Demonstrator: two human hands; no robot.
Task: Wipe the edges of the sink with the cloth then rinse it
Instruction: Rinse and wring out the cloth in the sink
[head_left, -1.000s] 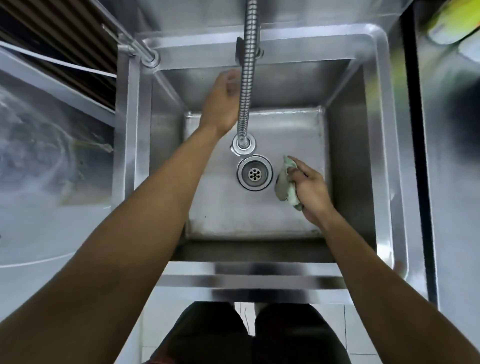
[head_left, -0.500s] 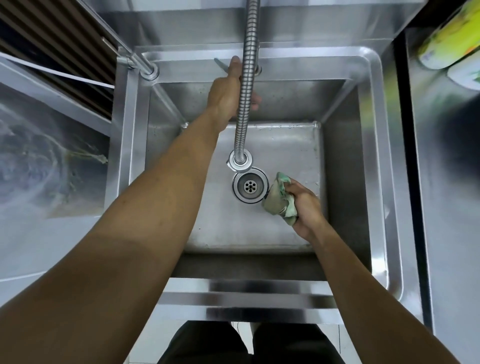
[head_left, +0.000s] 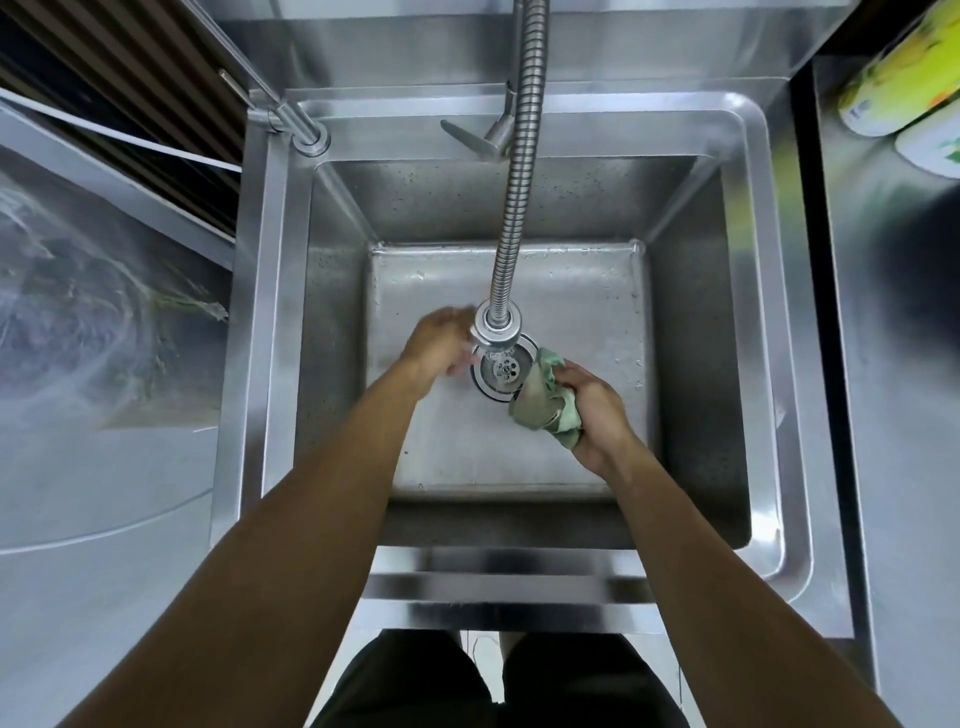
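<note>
While the bunched green cloth sits low in the basin, the right hand grips it with fingers curled round its far side, just right of the drain strainer. The left hand is blurred, left of the drain, holding nothing; its fingers look loosely spread. The flexible faucet hose ends between the hands. The stainless sink rim surrounds them.

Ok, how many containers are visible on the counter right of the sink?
2, both cut off by the frame at top right: a yellow-green printed container against the top edge, and a white one just below it at the right edge. More may sit out of frame.
</note>
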